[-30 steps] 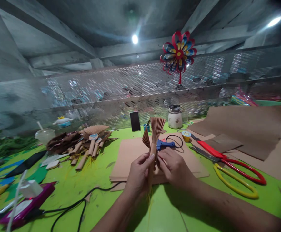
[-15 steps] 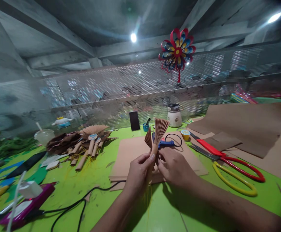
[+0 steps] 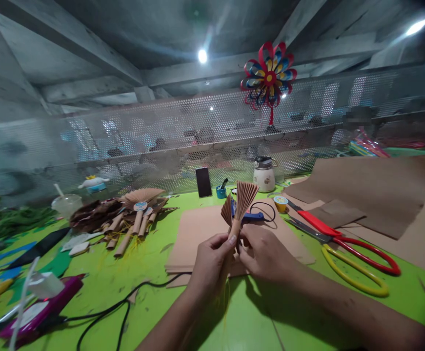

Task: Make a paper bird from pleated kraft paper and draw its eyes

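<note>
Both hands are up over the middle of the table, closed on the same little paper fan. Left hand has the rolled stem pinched between thumb and fingers, and right hand has its fingertips clamped on the stem from the other side, just under the pleats.

Compared with a second ago, not much has moved. The fan head was close to upright and now leans a bit to the right, and the grip has barely shifted. Neither hand has let go, so to me it reads as fiddling with the neck where the pleats meet the stem (just my guess).

Around it:
- a stack of brown sheets lies flat right under the hands
- a blue glue gun and its black cord are just behind the fan, partly hidden by it
- red and yellow scissors lie open to the right, well apart from the hands
- a pile of finished fans is off to the left
- a black cable snakes across the green table near the left forearm

Closest clutter is the glue gun; nothing touches the fan but the fingers.
</note>
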`<state>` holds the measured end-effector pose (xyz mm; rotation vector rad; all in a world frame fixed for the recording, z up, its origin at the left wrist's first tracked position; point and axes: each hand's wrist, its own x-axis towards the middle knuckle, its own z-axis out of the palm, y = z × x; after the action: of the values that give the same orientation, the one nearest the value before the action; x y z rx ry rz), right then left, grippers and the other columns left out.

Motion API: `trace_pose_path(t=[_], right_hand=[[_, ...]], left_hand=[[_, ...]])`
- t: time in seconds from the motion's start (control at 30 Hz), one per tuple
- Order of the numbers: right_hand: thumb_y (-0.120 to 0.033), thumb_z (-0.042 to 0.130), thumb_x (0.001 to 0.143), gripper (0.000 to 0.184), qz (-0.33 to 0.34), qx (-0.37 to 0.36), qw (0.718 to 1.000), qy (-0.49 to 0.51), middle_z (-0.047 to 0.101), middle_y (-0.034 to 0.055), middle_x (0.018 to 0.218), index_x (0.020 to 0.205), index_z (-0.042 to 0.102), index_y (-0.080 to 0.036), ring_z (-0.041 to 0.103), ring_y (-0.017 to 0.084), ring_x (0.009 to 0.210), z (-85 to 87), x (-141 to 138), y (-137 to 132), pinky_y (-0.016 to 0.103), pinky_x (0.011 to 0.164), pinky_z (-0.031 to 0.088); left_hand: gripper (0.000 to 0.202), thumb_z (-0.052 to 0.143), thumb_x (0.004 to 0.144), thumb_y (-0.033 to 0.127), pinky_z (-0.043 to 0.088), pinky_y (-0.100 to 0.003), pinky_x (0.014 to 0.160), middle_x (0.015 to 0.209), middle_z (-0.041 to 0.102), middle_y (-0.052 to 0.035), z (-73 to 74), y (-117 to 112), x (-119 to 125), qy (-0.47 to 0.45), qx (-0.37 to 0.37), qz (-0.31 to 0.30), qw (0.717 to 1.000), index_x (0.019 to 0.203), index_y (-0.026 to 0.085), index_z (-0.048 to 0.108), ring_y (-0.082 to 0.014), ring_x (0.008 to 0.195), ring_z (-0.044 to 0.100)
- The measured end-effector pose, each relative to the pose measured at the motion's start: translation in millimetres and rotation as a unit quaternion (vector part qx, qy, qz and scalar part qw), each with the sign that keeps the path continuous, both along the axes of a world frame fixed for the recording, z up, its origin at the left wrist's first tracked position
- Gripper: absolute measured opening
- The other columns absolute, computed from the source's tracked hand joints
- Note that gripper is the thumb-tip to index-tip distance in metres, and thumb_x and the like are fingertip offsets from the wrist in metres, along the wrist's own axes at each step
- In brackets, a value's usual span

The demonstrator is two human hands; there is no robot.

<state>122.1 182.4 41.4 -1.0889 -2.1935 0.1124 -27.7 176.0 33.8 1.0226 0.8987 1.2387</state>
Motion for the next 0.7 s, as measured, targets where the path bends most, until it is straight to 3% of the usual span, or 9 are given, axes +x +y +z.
trace_pose_path(t=[0.27,0.5,0.7], right_hand=[[-0.019,0.05,0.083,0.007,0.043,0.037,0.998,-0.023,0.06,0.0072,0.084,0.088,0.053,-0.015,0.051,0.02,0.075,-0.1,6.5,5.2,0.031,0.067,0.036],[-0.023,0.053,0.082,0.009,0.031,0.011,0.999,0.003,0.056,0.0024,0.073,0.075,0.049,-0.019,0.048,0.016,0.065,8.4,7.5,3.6,0.028,0.059,0.032],[-0.03,0.057,0.083,0.019,-0.017,-0.029,0.997,0.065,0.055,-0.0001,0.063,0.068,0.053,-0.019,0.049,0.014,0.06,14.9,18.4,13.8,0.027,0.058,0.034]], left_hand=[[0.022,0.077,0.071,0.029,0.045,-0.021,0.061,0.073,0.066,-0.0057,5.8,-4.6,3.5,-0.009,-0.005,0.007,1.0,0.085,0.012,0.075,-0.0121,0.065,0.057],[0.019,0.074,0.074,0.029,0.046,-0.02,0.059,0.069,0.063,-0.0041,3.6,1.6,-1.0,-0.028,0.007,-0.012,1.0,0.081,0.011,0.071,-0.0109,0.062,0.057],[0.015,0.072,0.074,0.026,0.046,-0.018,0.054,0.068,0.06,-0.002,7.2,4.6,-7.8,-0.044,-0.045,0.029,0.998,0.079,0.013,0.066,-0.0086,0.056,0.054]])
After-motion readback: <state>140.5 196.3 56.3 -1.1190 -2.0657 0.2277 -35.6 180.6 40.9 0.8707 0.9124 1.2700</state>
